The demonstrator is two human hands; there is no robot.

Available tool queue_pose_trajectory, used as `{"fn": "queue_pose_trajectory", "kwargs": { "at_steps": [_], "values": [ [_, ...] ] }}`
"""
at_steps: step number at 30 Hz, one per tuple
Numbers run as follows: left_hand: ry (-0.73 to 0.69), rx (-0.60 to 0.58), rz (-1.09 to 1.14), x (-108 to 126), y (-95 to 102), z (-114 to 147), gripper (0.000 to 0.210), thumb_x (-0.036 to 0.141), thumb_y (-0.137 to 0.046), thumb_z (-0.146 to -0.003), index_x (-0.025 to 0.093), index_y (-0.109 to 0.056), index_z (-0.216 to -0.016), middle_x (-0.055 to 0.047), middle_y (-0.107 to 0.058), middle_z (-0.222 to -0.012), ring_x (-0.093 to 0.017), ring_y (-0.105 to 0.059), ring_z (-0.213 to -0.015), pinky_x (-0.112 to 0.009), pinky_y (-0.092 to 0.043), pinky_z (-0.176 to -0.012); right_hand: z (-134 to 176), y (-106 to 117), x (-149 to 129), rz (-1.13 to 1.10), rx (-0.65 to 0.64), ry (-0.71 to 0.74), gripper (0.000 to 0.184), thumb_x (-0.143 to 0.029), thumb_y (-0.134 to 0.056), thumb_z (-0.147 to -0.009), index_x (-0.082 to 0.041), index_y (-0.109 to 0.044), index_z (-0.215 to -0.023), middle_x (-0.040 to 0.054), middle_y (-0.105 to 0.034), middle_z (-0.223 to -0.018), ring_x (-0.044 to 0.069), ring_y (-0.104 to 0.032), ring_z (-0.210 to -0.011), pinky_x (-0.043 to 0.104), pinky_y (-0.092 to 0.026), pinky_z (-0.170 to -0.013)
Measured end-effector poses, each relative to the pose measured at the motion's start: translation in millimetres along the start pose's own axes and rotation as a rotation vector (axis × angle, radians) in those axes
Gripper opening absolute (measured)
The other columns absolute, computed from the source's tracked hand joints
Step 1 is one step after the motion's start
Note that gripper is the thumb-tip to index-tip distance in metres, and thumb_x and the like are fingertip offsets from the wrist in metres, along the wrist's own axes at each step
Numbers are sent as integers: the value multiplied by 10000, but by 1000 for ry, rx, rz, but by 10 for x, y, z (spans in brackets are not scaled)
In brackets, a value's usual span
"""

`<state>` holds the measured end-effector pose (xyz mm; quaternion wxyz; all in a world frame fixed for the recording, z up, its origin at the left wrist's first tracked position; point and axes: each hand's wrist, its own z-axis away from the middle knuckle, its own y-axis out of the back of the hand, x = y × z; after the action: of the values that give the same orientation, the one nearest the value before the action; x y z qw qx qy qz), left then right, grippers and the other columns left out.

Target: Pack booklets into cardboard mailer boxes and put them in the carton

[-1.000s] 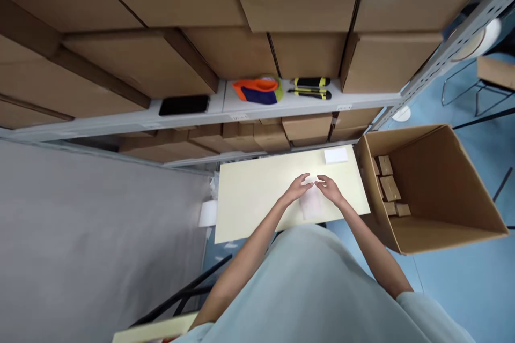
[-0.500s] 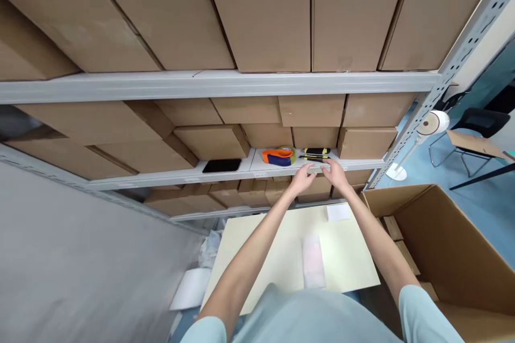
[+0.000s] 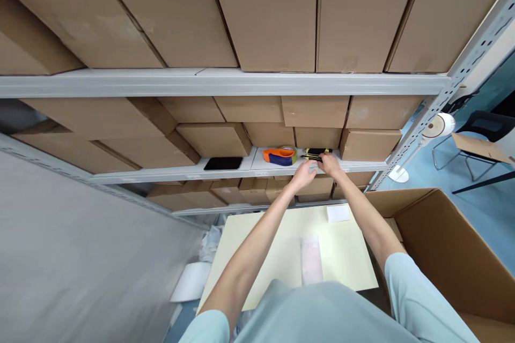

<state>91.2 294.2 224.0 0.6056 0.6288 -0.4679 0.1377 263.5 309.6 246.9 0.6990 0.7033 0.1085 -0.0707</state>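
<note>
On the middle shelf, my right hand [image 3: 329, 164] is closed around the end of a slim dark pen-like item [image 3: 311, 158]; its fingertips are partly hidden. Beside it, my left hand [image 3: 304, 174] holds nothing, its thumb and fingers apart near the shelf's front edge. Just behind the hands lies a black-and-yellow utility knife [image 3: 317, 151]. To their left is an orange-and-blue tape dispenser [image 3: 279, 156] with a greenish roll of tape. A black phone [image 3: 223, 163] lies flat farther left on the same shelf [image 3: 257, 158].
Cardboard boxes [image 3: 261, 10] fill the shelves above, behind and below. Under my arms is a pale tabletop [image 3: 273, 257] bearing a white paper stack [image 3: 338, 213] and a pinkish packet [image 3: 311, 260]. A large open carton [image 3: 450, 257] stands at right, near a white fan [image 3: 438, 126].
My right hand has moved slightly forward to the slim dark item and closed on it. My left hand stays close by, fingers still apart. The view has shifted slightly.
</note>
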Motion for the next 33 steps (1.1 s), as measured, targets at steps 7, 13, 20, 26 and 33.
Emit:
{"fn": "queue_pose_trajectory", "kwargs": {
  "at_steps": [7, 13, 20, 26, 33],
  "values": [
    [97, 2, 13, -164, -61, 204, 376, 192, -651, -976, 166, -773, -1331, -158, -763, -1428, -312, -709, -1374, -465, -536, -1242, 44, -206, 121, -42, 45, 43, 397, -220, -618, -1054, -111, -695, -1429, 218, -695, -1440, 326, -587, -1367, 449, -440, -1212],
    [244, 6, 34, -426, -327, 645, 386, 187, -647, -970, 188, -785, -1331, -129, -781, -1424, -306, -724, -1358, -464, -541, -1237, 234, -446, 289, -200, 122, 85, 482, -220, -680, -956, -93, -704, -1420, 231, -697, -1363, 377, -609, -1294, 481, -470, -1200],
    [595, -135, 43, -1023, -727, 1558, 367, 156, -638, -950, 200, -807, -1273, -108, -828, -1323, -275, -780, -1231, -399, -590, -1146, 1013, -1278, 404, -393, 88, -2, 453, -278, -685, -877, -142, -699, -1309, 173, -671, -1277, 349, -664, -1152, 481, -553, -1083],
    [788, -316, -17, -1567, -1191, 2394, 322, 110, -628, -930, 212, -819, -1168, -85, -852, -1205, -246, -797, -1104, -335, -596, -1045, 1970, -2334, 217, -473, -236, -129, 299, -337, -693, -883, -177, -675, -1135, 125, -677, -1179, 299, -686, -1049, 412, -580, -973],
    [819, -444, -41, -1948, -1476, 2778, 210, 138, -648, -928, 240, -777, -1058, -59, -834, -1084, -241, -761, -1020, -322, -572, -966, 2796, -3001, -222, -428, -577, -373, 312, -417, -634, -985, -208, -592, -1214, 128, -760, -1151, 322, -747, -1022, 406, -596, -884]
  ]
}}
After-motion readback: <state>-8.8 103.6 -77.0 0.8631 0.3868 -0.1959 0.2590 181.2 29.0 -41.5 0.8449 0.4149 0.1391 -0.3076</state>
